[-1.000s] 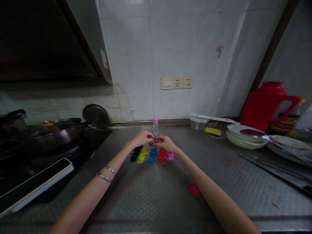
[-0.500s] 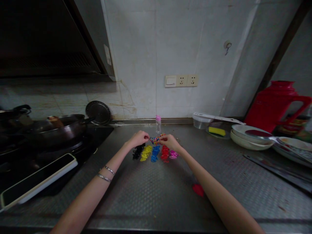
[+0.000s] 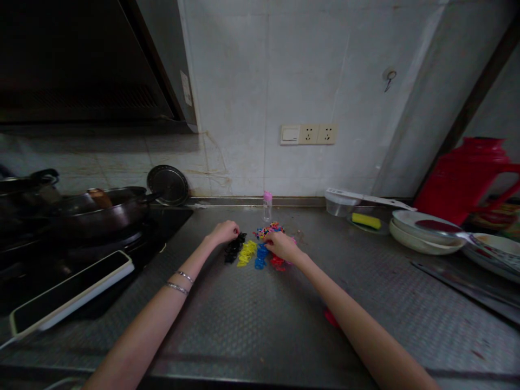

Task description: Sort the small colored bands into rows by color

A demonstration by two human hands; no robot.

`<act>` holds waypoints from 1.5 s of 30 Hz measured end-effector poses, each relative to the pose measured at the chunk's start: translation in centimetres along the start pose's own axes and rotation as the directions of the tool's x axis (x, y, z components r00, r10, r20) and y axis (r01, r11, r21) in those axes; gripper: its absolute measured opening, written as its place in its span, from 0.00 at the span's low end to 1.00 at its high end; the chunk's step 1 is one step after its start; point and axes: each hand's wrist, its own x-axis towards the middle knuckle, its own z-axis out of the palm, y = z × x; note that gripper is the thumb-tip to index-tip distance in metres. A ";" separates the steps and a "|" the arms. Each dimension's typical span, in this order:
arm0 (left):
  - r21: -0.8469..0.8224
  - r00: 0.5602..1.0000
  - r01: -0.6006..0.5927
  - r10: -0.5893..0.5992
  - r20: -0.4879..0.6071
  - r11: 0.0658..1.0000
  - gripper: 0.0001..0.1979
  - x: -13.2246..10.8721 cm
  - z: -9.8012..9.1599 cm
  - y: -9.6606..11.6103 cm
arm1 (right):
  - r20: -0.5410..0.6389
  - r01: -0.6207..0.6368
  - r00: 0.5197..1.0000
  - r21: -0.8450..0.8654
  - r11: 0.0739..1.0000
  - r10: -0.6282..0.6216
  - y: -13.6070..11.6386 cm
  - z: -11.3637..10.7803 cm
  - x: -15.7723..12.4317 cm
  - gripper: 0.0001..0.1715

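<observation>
Small coloured rubber bands lie sorted by colour on the metal counter (image 3: 227,319). From left to right come a black pile (image 3: 232,253), a yellow pile (image 3: 246,253), a blue pile (image 3: 261,259) and a red pile (image 3: 278,264), with pink bands partly hidden behind my right hand. Behind them is a mixed-colour heap (image 3: 273,227). My left hand (image 3: 224,232) is closed in a pinch at the upper edge of the black pile. With fingers pinched, my right hand (image 3: 282,246) reaches the top of the blue pile, covering part of the red. Whatever either pinch holds is too small to make out.
A clear bottle with a pink cap (image 3: 267,206) stands behind the heap. At left are a phone-like device (image 3: 73,290) and a pan (image 3: 109,214) on the stove. At right are a yellow sponge (image 3: 365,221), bowls (image 3: 424,241) and a red thermos (image 3: 463,179).
My hands, close together over the mixed heap before, have moved apart. The left went to the black pile, the right down to the blue one. The view has shifted slightly.
</observation>
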 end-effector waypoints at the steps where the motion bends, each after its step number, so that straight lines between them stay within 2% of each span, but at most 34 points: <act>1: -0.005 1.000 0.003 -0.003 0.002 1.000 0.10 0.1 0.0 -0.1 | 0.001 -0.002 1.000 -0.003 1.000 0.002 0.0 0.0 0.0 0.12; 7: -0.071 1.000 -0.011 0.012 0.007 0.997 0.10 0.2 -0.2 -0.6 | -0.018 -0.015 1.000 0.004 1.000 0.015 0.0 -0.2 -0.1 0.12; 11: -0.087 0.996 0.037 -0.044 -0.080 0.996 0.10 0.0 -0.2 -1.4 | -0.024 -0.007 1.000 0.053 0.999 0.008 0.3 -0.7 -0.1 0.12; 14: -0.156 0.986 0.079 -0.101 -0.135 0.985 0.11 0.1 0.5 -2.4 | -0.058 -0.002 0.998 0.107 0.994 0.008 0.9 -1.3 0.0 0.13; 16: -0.269 0.981 0.078 -0.123 -0.153 0.960 0.11 0.3 1.4 -3.2 | -0.090 -0.021 0.995 0.122 0.992 0.032 1.7 -1.6 0.0 0.13; 19: -0.511 0.953 0.109 -0.236 -0.190 0.853 0.12 0.7 2.8 -4.0 | -0.123 -0.129 0.982 0.094 0.987 0.140 3.2 -2.0 -0.1 0.14; 21: -0.648 0.912 0.121 -0.341 -0.226 0.752 0.12 0.7 3.4 -4.2 | -0.136 -0.214 0.966 0.051 0.975 0.219 4.4 -2.2 -0.4 0.15; 24: -0.761 0.854 0.097 -0.447 -0.268 0.641 0.13 0.6 3.7 -4.0 | -0.149 -0.300 0.943 0.000 0.954 0.297 6.2 -2.1 -0.8 0.16; 26: -0.787 0.837 0.089 -0.474 -0.274 0.610 0.13 0.4 3.7 -3.9 | -0.158 -0.329 0.932 -0.001 0.944 0.325 7.1 -1.8 -0.9 0.16; 29: -0.793 0.834 0.094 -0.483 -0.268 0.602 0.12 0.1 3.5 -3.7 | -0.155 -0.336 0.928 0.043 0.941 0.338 7.9 -1.3 -0.6 0.16; 35: -0.772 0.838 0.109 -0.475 -0.268 0.627 0.12 0.2 4.0 -4.1 | -0.094 -0.265 0.957 0.103 0.959 0.275 8.2 -0.6 1.2 0.16; 45: -0.740 0.843 0.113 -0.458 -0.282 0.663 0.13 0.5 4.4 -4.6 | -0.076 -0.283 0.954 0.077 0.956 0.289 9.6 0.2 3.3 0.14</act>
